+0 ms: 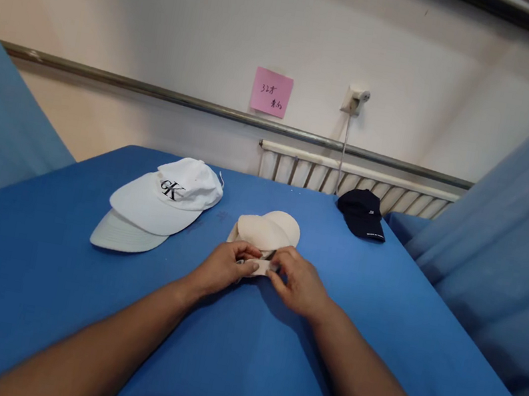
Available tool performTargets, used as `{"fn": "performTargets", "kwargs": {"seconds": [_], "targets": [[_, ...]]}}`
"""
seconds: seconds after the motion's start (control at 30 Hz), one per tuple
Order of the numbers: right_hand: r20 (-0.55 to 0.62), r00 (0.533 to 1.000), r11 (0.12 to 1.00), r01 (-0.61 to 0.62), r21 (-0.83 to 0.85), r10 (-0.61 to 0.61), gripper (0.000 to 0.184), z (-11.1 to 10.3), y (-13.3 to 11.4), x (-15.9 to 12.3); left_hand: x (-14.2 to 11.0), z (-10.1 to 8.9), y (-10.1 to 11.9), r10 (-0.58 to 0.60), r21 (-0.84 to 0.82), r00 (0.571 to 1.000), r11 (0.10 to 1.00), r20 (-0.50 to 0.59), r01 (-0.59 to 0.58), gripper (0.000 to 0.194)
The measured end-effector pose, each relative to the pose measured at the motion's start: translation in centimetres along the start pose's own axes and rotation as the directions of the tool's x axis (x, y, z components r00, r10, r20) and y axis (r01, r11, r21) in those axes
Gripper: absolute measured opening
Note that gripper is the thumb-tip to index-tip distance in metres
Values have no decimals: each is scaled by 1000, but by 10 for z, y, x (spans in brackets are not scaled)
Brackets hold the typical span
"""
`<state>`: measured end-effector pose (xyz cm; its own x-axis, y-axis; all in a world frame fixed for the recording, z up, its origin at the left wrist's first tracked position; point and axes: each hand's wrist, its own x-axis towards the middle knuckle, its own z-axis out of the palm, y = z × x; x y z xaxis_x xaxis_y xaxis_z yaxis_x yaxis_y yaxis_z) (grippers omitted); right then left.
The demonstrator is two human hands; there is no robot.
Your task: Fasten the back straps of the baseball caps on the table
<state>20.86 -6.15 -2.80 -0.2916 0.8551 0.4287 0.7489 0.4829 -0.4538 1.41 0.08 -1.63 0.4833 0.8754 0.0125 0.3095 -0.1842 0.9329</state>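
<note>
A beige baseball cap lies on the blue-covered table in front of me, its brim pointing away and its back strap toward me. My left hand pinches the left part of the strap between thumb and fingers. On the strap's right part, the thumb and fingers of my right hand are closed as well. The fingers partly hide the strap and its fastening.
White caps, one with black letters, lie stacked at the left on the blue table. A black cap sits at the back right. Behind are a radiator, a metal rail and a plugged-in cord. Blue curtains hang at both sides.
</note>
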Motion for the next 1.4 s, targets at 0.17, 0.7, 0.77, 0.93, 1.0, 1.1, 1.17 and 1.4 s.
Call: {"fn": "performTargets", "kwargs": {"seconds": [0.17,0.7,0.77,0.93,1.0,1.1,1.17,1.4], "targets": [[28,1000,996,-2,86,-1,15,5,6,1,-8,2,6,194,191,980,961,48,-199,27],[59,958,891,-238,-387,282,12,4,7,7,-22,6,18,353,544,850,657,391,-522,7],[149,945,922,-237,-306,292,13,1,11,2,-22,4,17,303,527,847,676,437,-514,4],[265,910,946,-290,-147,320,15,-7,24,-6,-17,-3,15,224,475,885,775,409,-416,11],[182,925,941,-316,-125,334,14,-7,27,-4,-14,-6,14,200,484,921,802,334,-349,13],[23,945,943,-324,-75,327,14,-2,26,1,-8,-9,10,165,510,974,831,153,-221,15],[-26,951,951,-309,3,309,14,3,22,2,-3,-13,5,140,524,989,839,47,-144,16],[122,984,960,-158,232,132,9,10,11,-2,6,-21,-10,61,525,998,850,-19,-42,30]]}}
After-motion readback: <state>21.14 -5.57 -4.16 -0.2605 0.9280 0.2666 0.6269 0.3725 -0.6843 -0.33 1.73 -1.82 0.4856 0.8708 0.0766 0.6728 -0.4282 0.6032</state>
